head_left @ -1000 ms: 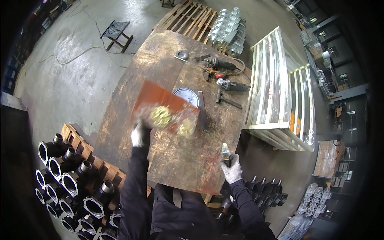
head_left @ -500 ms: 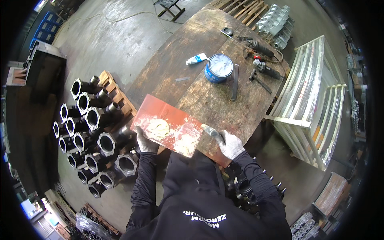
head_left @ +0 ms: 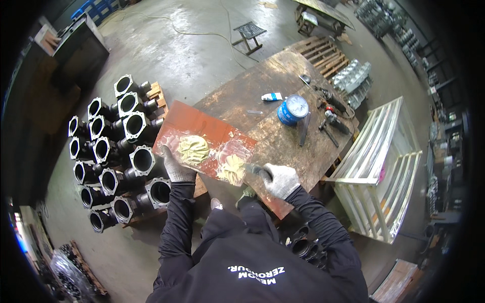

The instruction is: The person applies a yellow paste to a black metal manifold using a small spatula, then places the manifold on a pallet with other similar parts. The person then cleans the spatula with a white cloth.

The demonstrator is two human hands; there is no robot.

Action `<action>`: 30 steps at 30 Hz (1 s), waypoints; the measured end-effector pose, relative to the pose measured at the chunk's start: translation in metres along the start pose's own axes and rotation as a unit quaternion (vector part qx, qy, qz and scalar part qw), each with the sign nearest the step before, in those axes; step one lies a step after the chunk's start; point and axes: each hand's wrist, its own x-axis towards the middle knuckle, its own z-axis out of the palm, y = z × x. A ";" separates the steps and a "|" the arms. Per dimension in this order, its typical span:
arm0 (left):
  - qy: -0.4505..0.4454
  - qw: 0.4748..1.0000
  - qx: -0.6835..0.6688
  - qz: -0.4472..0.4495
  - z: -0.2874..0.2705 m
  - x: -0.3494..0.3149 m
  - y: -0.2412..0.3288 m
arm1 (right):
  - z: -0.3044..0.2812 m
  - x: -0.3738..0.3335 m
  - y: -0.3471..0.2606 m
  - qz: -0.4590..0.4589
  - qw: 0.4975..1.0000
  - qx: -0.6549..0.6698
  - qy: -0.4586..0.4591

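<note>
My left hand (head_left: 177, 165), in a light knitted glove, grips the near-left edge of a reddish-brown board (head_left: 194, 120). Two mounds of pale yellow putty lie on it: a folded, ridged mound (head_left: 193, 149) beside the left hand and a looser mound (head_left: 234, 170) at the right end. Gloved too, my right hand (head_left: 281, 181) is closed around a putty knife (head_left: 257, 170), whose blade tip meets the looser mound. Thin putty smears surround both mounds. Below the right hand, a reddish strip (head_left: 277, 203) shows at the table's near edge.
On the wooden table (head_left: 217, 101) stand a blue can (head_left: 293, 110), a white-and-blue tube (head_left: 272, 96), a dark flat bar (head_left: 304, 130) and an angle grinder (head_left: 337, 122). Black flanged metal castings (head_left: 134, 126) fill a pallet at left. A wrapped pale frame crate (head_left: 376, 174) stands right.
A distinct putty mound now shows at the board's right end, where there was a smear. The knife has moved left onto it, and the left mound looks more ridged. My view has shifted.
</note>
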 end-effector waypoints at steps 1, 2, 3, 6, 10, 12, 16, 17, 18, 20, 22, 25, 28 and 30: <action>-0.009 1.000 -0.016 0.005 0.000 -0.005 0.011 | 0.004 -0.004 -0.017 -0.005 1.000 0.012 -0.011; -0.017 0.999 -0.028 0.009 -0.001 -0.011 0.021 | 0.009 -0.010 -0.031 -0.005 1.000 0.014 -0.026; -0.048 0.998 -0.043 0.018 -0.003 -0.017 0.031 | 0.011 -0.015 -0.046 -0.007 0.999 0.014 -0.041; -0.028 0.998 -0.044 0.027 -0.009 -0.029 0.063 | 0.009 -0.021 -0.081 -0.048 0.998 0.032 -0.021; 0.014 0.996 -0.093 0.000 -0.016 -0.047 0.093 | -0.011 0.005 -0.100 -0.088 0.994 0.013 0.068; 0.030 0.993 -0.113 0.011 -0.017 -0.054 0.098 | -0.017 0.026 -0.102 -0.084 0.993 -0.036 0.072; 0.023 0.990 -0.059 0.124 -0.018 -0.068 0.103 | -0.018 0.041 -0.107 -0.118 0.990 -0.068 0.046; 0.009 0.991 -0.060 0.120 -0.019 -0.072 0.105 | -0.017 0.040 -0.109 -0.118 0.990 -0.071 0.027; 0.007 0.991 -0.060 0.115 -0.020 -0.076 0.107 | -0.015 0.037 -0.110 -0.121 0.989 -0.075 0.027; -0.011 0.991 -0.066 0.119 -0.021 -0.083 0.109 | -0.009 0.031 -0.113 -0.125 0.990 -0.057 0.019; 0.012 0.991 -0.080 0.107 -0.021 -0.087 0.110 | 0.000 0.024 -0.117 -0.153 0.987 -0.049 0.025; 0.035 0.988 -0.101 0.108 -0.020 -0.088 0.111 | 0.013 0.007 -0.124 -0.156 0.987 -0.041 -0.016; 0.045 0.987 -0.135 0.069 -0.018 -0.090 0.114 | 0.011 -0.005 -0.128 -0.188 0.982 -0.007 -0.012; 0.047 0.987 -0.140 0.061 -0.016 -0.091 0.118 | 0.003 -0.001 -0.127 -0.187 0.982 0.028 0.018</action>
